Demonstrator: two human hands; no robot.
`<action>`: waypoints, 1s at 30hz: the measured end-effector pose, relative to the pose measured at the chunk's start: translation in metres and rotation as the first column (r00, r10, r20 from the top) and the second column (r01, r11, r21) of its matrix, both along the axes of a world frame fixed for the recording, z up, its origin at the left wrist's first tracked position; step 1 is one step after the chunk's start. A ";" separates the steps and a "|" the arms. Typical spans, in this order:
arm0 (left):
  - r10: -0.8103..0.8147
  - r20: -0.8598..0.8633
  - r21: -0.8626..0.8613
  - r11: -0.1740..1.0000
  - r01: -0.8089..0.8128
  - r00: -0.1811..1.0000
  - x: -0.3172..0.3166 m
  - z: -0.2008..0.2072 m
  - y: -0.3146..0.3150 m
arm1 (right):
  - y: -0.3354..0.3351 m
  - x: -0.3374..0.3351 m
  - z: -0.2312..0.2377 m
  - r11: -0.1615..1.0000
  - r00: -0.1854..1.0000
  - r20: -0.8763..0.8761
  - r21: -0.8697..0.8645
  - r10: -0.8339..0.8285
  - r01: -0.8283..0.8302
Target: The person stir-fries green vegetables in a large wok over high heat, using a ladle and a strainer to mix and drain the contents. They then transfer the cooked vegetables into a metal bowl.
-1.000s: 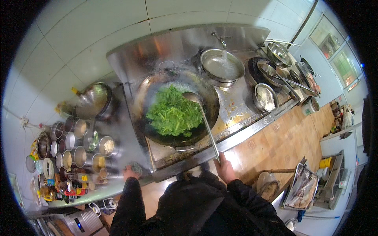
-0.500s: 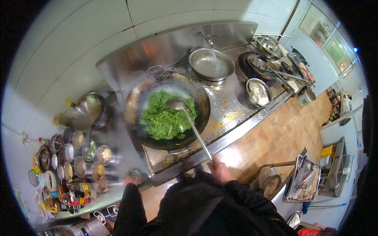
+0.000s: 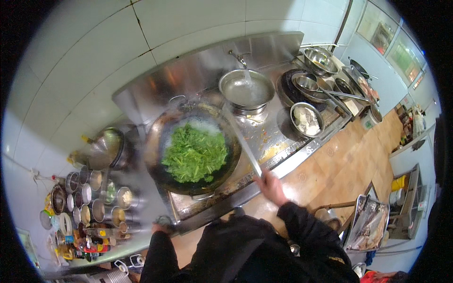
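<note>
My right hand (image 3: 271,187) grips the handle of a long metal ladle (image 3: 246,147). The ladle slants up and left, and its blurred bowl end is at the wok's right rim, clear of the greens. Chopped leafy greens (image 3: 196,153) lie heaped in the large dark wok (image 3: 155,177), with steam and pale liquid or foam along their far side. At the counter's front edge, left of the wok, my left hand (image 3: 162,228) is closed on a small grey-green bundle that looks like a cloth (image 3: 163,220). Its fingers are partly hidden.
A tap (image 3: 237,58) runs into a metal basin (image 3: 222,89) behind the wok. To the right stand a bowl with white food (image 3: 306,120) and a second burner with a smaller ladle (image 3: 308,84). Seasoning pots (image 3: 98,211), bottles and a strainer (image 3: 106,148) crowd the left.
The ladle has lifted out of the greens and swung right to the wok's rim. My right hand has moved slightly up and right. My left hand stays at the counter edge; the view has shifted.
</note>
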State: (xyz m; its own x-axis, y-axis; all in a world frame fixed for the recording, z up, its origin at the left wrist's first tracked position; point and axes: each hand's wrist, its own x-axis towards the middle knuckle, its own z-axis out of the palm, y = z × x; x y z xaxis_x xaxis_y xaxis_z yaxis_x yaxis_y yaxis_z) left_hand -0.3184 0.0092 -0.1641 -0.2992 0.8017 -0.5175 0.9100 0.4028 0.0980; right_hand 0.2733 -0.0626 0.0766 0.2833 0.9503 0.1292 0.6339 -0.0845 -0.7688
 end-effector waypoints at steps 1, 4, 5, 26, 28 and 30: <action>-0.011 0.013 -0.002 1.000 0.011 1.000 0.003 -0.005 -0.003 | 0.028 0.027 0.009 0.998 0.996 -0.064 -0.023 -0.059 0.057; 0.089 0.050 0.016 0.996 -0.090 0.995 0.007 -0.027 -0.002 | 0.126 0.102 0.033 0.933 0.970 0.097 0.310 -0.224 0.184; 0.172 0.094 0.030 0.984 -0.176 0.981 -0.017 -0.044 -0.004 | 0.162 0.115 0.045 0.939 0.965 0.076 0.260 -0.251 0.224; 0.137 -0.076 -0.103 0.984 -0.144 0.988 0.029 -0.012 -0.001 | -0.031 0.003 -0.021 0.988 0.991 -0.117 -0.133 0.063 -0.079; 0.117 -0.065 -0.095 0.988 -0.123 0.991 0.019 -0.025 0.006 | -0.044 -0.004 -0.055 0.985 0.986 -0.083 -0.081 0.146 -0.152; 0.130 -0.026 0.008 0.991 -0.130 0.991 -0.034 -0.045 -0.006 | -0.045 -0.020 -0.067 0.968 0.970 -0.107 -0.107 0.217 -0.228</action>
State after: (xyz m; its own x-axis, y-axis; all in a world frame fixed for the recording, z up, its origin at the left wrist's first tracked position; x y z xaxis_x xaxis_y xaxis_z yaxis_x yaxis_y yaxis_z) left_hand -0.3519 0.0035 -0.2090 -0.4143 0.7581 -0.5036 0.8523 0.5173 0.0777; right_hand 0.2531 -0.1074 0.0093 0.0681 0.9977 -0.0046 0.5727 -0.0429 -0.8187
